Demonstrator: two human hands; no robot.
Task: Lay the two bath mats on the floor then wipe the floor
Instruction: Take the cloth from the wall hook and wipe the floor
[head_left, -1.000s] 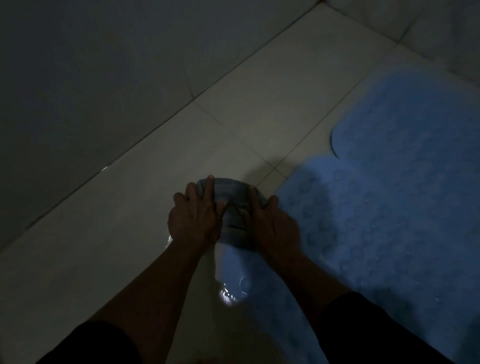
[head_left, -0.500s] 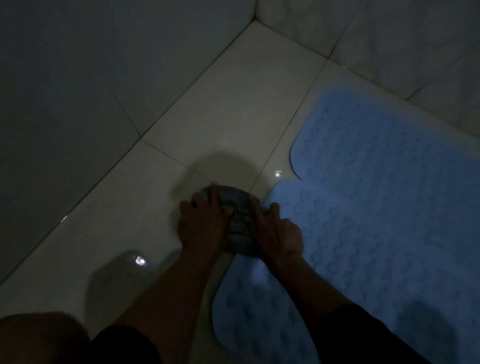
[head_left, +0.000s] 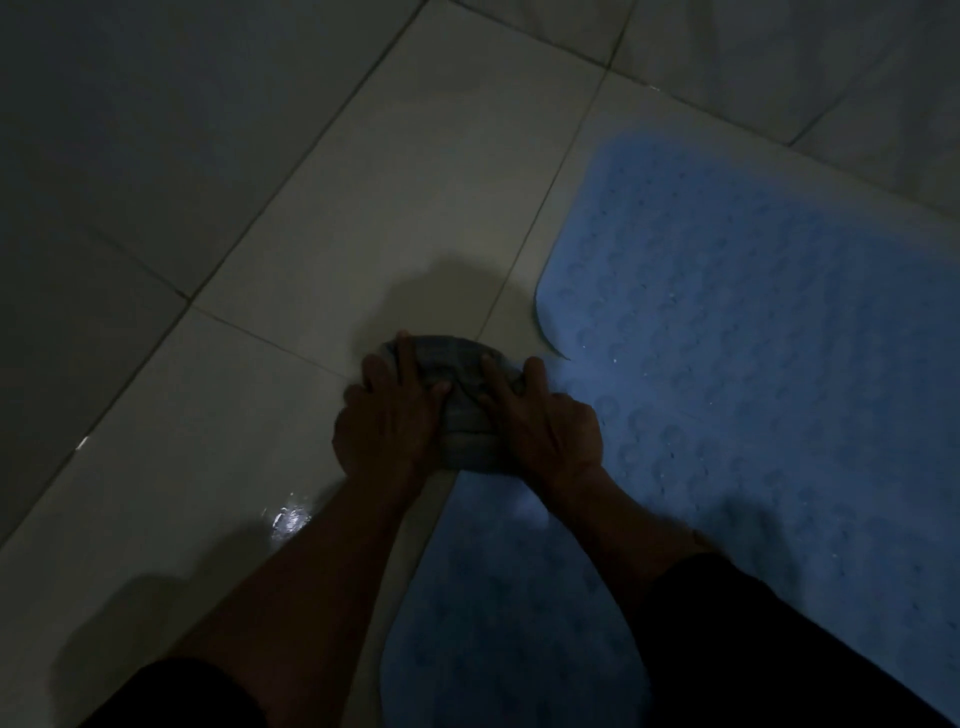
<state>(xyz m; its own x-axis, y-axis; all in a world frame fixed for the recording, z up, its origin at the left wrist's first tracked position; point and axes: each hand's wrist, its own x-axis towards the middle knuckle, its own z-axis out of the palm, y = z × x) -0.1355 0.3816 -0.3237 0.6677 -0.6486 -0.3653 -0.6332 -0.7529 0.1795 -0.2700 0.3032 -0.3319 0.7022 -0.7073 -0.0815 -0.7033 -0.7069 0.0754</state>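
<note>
Two blue bath mats lie flat on the pale tiled floor (head_left: 395, 218). The far mat (head_left: 753, 270) spreads toward the right wall, and the near mat (head_left: 509, 597) overlaps its lower edge and runs down between my arms. A bunched grey cloth (head_left: 460, 400) sits on the floor at the near mat's top corner. My left hand (head_left: 387, 421) presses on the cloth's left side, fingers spread over it. My right hand (head_left: 543, 423) presses on its right side. The light is dim.
Tiled walls rise on the left (head_left: 130, 156) and at the back right (head_left: 779, 62), meeting in a corner at the top. A wet glint (head_left: 288, 517) shows on the floor by my left forearm. Bare tile lies left of the mats.
Both hands stay pressed on the grey cloth at the near mat's corner. The view shifted, so the wall corner moved out at the top and the wet glint now sits closer to my left arm.
</note>
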